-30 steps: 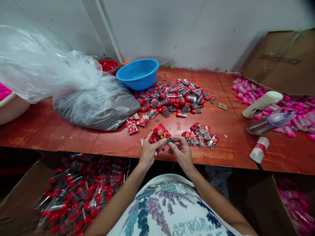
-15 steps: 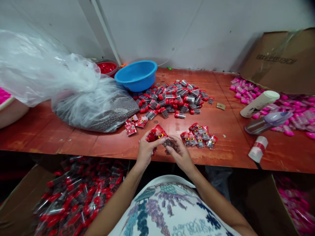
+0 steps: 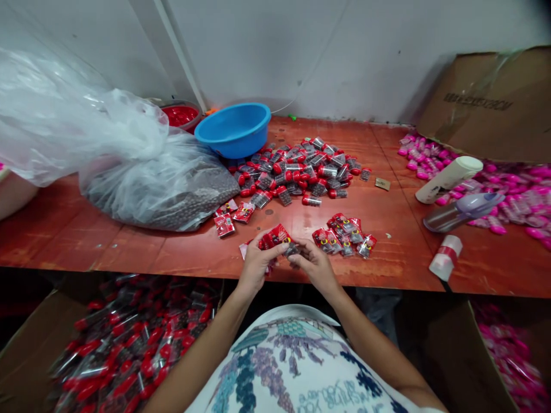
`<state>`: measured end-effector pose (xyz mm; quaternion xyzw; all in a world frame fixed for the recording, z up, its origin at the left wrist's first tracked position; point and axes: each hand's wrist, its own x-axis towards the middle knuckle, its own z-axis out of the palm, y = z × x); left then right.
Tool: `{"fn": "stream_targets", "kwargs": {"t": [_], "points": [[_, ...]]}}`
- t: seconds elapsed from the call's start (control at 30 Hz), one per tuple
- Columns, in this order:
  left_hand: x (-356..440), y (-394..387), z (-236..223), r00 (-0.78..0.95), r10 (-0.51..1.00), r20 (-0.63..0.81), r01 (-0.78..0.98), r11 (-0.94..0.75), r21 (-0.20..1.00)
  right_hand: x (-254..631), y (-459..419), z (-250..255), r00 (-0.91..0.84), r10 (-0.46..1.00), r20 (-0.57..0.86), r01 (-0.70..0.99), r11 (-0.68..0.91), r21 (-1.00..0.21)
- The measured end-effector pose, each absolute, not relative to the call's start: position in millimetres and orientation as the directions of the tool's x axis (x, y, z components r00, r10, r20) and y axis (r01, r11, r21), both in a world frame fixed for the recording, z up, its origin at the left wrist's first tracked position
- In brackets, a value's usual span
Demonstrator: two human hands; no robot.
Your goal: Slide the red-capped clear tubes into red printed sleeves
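My left hand (image 3: 257, 265) grips a small red printed packet (image 3: 276, 235) near the table's front edge. Opposite it, my right hand (image 3: 315, 265) pinches the packet's lower, clear end, where dark contents show. Part of another packet peeks out beneath my left fingers. Several similar packets (image 3: 343, 234) lie in a group just right of my hands, and more flat red packets (image 3: 225, 225) rest to the left. Beyond my hands spreads a heap of small clear containers with red caps (image 3: 297, 172) and dark contents.
A large clear bag of dark beads (image 3: 172, 189) and a blue basin (image 3: 235, 133) stand at the left. On the right are a white bottle (image 3: 447, 180), a purple-lidded cup (image 3: 460, 211), a plastic roll (image 3: 446, 258) and pink-capped containers (image 3: 516, 195). An open box below holds red-capped containers (image 3: 138, 344).
The whole view has shifted slightly, so things on the table sit a little further left. Both hands keep hold of the packet, with only small finger movement.
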<state>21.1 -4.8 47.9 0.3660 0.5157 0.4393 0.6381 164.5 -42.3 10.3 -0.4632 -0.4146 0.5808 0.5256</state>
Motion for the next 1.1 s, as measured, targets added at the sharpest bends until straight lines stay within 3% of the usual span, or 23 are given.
{"fn": "stream_targets", "kwargs": {"t": [0.3, 0.43, 0.53, 0.63, 0.7, 0.8, 0.9, 1.0, 1.1], "points": [[35.0, -2.7, 33.6, 0.177, 0.914, -0.366, -0.224, 0.399, 0.889, 175.6, -43.4, 1.2, 0.184, 0.983, 0.027, 0.056, 0.017, -0.998], [40.3, 2.1, 26.6, 0.279, 0.844, -0.457, -0.4, 0.535, 0.744, 204.7, -45.0, -6.2, 0.294, 0.955, 0.022, 0.128, -0.017, -0.992], [38.9, 4.2, 22.7, 0.322, 0.787, -0.526, -0.505, 0.612, 0.608, 238.0, -45.5, -4.9, 0.485, 0.864, 0.136, 0.353, -0.051, -0.934], [38.2, 3.9, 21.5, 0.313, 0.787, -0.532, -0.538, 0.608, 0.584, 251.2, -44.7, 0.6, 0.556, 0.786, 0.269, 0.553, -0.108, -0.826], [39.9, 3.3, 21.7, 0.31, 0.795, -0.522, -0.549, 0.598, 0.584, 239.3, -43.6, 3.6, 0.483, 0.834, 0.268, 0.558, -0.057, -0.828], [42.6, 3.3, 20.8, 0.302, 0.806, -0.509, -0.551, 0.583, 0.598, 202.5, -39.6, 3.8, 0.243, 0.958, 0.151, 0.389, 0.046, -0.92], [39.6, 5.4, 15.3, 0.2, 0.85, -0.488, -0.562, 0.508, 0.653, 172.7, -31.8, 2.0, 0.12, 0.987, 0.107, 0.288, 0.069, -0.955], [31.5, 9.6, 7.2, 0.08, 0.882, -0.465, -0.574, 0.422, 0.702, 164.9, -20.4, 3.9, 0.039, 0.984, 0.174, 0.421, 0.142, -0.896], [23.3, 14.8, 2.9, 0.004, 0.88, -0.475, -0.588, 0.386, 0.711, 174.2, 0.1, 9.8, -0.122, 0.973, 0.195, 0.604, 0.228, -0.763]]}}
